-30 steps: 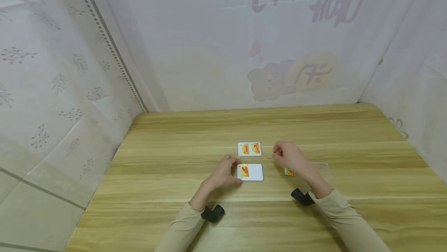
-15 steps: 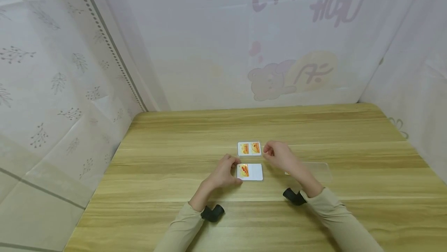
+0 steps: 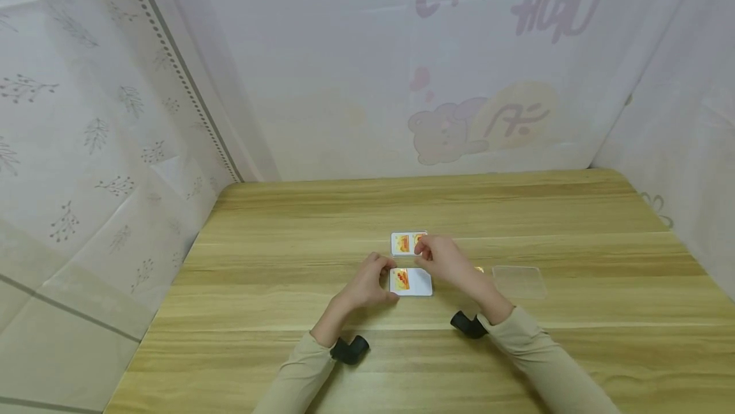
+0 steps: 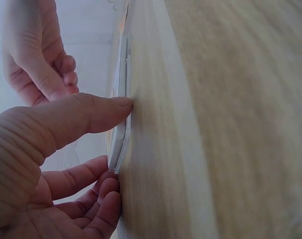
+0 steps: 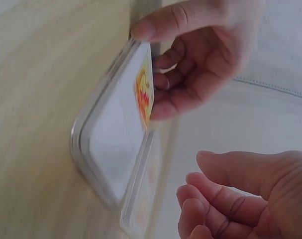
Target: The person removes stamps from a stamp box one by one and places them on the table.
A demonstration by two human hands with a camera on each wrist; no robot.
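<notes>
A flat, clear-edged case (image 3: 419, 282) lies on the table, white on top with one orange-yellow picture on its left half. My left hand (image 3: 367, 285) holds its left end, the thumb (image 4: 108, 112) and fingers gripping opposite edges. Just behind lies a second such case (image 3: 400, 243), bearing two orange pictures, the right one partly covered. My right hand (image 3: 448, 264) hovers over the gap between the two cases. In the right wrist view its fingers (image 5: 230, 201) are loosely bent, thumb apart, with nothing visible between them.
A clear plastic lid (image 3: 519, 282) lies flat to the right. Beside it, a small orange-yellow picture piece (image 3: 479, 270) is mostly hidden by the right forearm. Printed curtains (image 3: 321, 82) hang behind the wooden table (image 3: 275, 222).
My right hand has moved left, from beside the lid to the cases, partly covering the rear one. More of the lid shows. My left hand keeps its hold in place.
</notes>
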